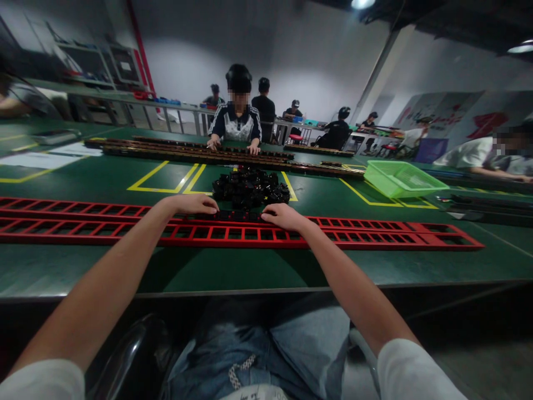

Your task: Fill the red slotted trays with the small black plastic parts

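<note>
Two long red ladder-like frames lie side by side across the table in front of me; the nearer red frame (233, 243) has open slots along its length. On the farther one sits a row of small black parts (239, 215). My left hand (194, 204) is closed at the left end of this row, fingertips on a black part. At the right end my right hand (285, 215) is closed too, thumb and fingers pinched at the black part there. My fingers partly hide what they grip. Just beyond the row rises a pile of loose black parts (250, 188).
A green basket (400, 180) stands on the right of the green table (233, 269). Long dark strips (187, 153) lie across the far side, where a co-worker (236, 119) has both hands on them. Yellow tape lines mark the tabletop. Other people sit farther back.
</note>
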Motion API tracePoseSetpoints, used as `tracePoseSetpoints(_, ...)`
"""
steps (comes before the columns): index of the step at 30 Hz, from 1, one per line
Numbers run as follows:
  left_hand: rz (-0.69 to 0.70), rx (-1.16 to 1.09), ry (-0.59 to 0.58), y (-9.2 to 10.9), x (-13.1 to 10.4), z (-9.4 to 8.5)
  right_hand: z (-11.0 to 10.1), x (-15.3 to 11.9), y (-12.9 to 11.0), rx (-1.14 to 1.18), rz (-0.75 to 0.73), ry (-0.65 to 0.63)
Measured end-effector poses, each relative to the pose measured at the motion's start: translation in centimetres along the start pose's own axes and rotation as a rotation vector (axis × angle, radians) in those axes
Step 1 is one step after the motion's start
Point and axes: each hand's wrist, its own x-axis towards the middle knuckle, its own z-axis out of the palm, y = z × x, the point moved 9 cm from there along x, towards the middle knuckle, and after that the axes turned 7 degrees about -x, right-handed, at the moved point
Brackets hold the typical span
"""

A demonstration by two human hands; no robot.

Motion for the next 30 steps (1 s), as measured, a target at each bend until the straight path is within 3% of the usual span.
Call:
tracePoseSetpoints(8,0.023,0.074,0.081,2.8,0.9,0.9,-0.2,-0.2,-0.3,0.004,-0.034,-0.007)
tracePoseSetpoints(19,-0.009,0.05,0.06,2.1,1.5,0.9,-0.2,-0.2,-0.5,0.01,-0.049,-0.034)
tracePoseSetpoints(24,0.01,0.105,0.078,2.7,1.1,1.2,-1.0,-1.4,1.8,-0.062,-0.038,-0.13)
tracePoseSetpoints(27,0.086,0.126,0.129,4.3,1.1,1.4,-1.8,-2.8,3.9,-0.106,0.018,-0.156)
tracePoseSetpoints(30,0.165,0.15,0.168,6.0,1.2,2.0,-2.3,-3.9,4.5,-0.159,0.014,-0.136)
